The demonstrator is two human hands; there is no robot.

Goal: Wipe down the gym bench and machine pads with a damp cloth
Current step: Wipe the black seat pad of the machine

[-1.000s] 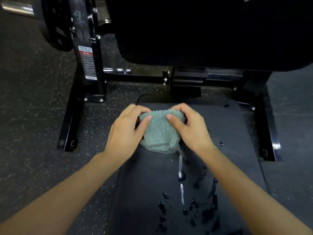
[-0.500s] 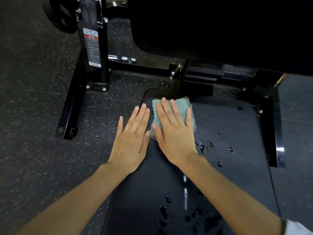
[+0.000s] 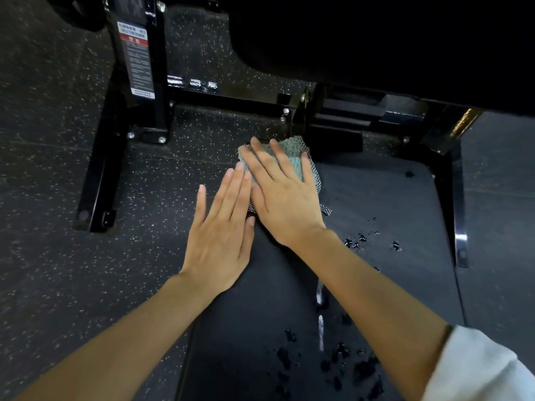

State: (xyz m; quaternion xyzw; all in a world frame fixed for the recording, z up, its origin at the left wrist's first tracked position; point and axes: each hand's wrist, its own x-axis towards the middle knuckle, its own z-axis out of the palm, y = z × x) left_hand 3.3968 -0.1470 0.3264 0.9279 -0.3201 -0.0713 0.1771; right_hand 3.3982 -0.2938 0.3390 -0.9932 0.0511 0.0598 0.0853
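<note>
**While the cloth sits at the far corner, the water waits nearer us**

Where the pad [image 3: 390, 198] runs closest to us, water drops [image 3: 341, 357] bead on it beside our white sleeve [image 3: 477, 369]. Beyond them our left hand [image 3: 220, 230] lies flat at the pad's left edge, fingers straight, holding nothing. Just beside it our right hand [image 3: 286, 198] presses the cloth [image 3: 292, 153] onto the pad's far left corner, fingers straight, not gripping. The cloth's long side runs away from us. The wet lies toward us and rightward, so we judge the right hand should drag back. Past it stand the frame [image 3: 136, 82] and back pad [image 3: 376, 39].
</note>
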